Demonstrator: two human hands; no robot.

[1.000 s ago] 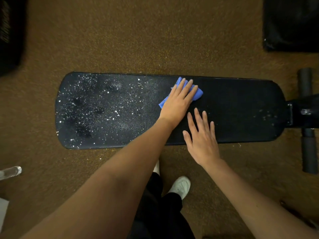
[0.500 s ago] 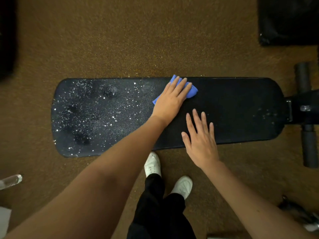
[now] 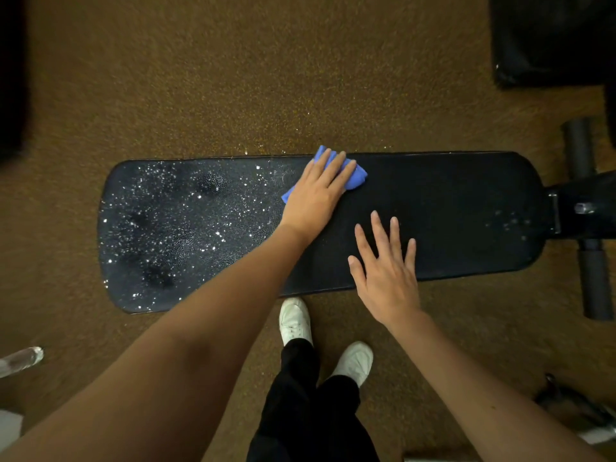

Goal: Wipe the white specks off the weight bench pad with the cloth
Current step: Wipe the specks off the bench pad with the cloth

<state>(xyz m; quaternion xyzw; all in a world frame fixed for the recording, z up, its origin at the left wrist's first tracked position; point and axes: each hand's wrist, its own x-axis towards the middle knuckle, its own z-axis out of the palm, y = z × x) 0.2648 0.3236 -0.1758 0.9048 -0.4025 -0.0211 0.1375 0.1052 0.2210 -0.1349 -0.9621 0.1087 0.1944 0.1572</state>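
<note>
Cloth (image 3: 356, 176) looked soft and light, likely to bunch, so best pressed flat from above; it lay at the far edge of the pad (image 3: 466, 211), mid-length, pinned under the left hand (image 3: 316, 195), fingers straight; right hand (image 3: 386, 271) rested flat and spread on the pad's near side; specks (image 3: 173, 211) crowded its left end.

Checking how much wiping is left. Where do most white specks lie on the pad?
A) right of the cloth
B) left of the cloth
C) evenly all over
B: the white specks crowd the bench pad left of the cloth; only a faint few lie near its right end.
</note>
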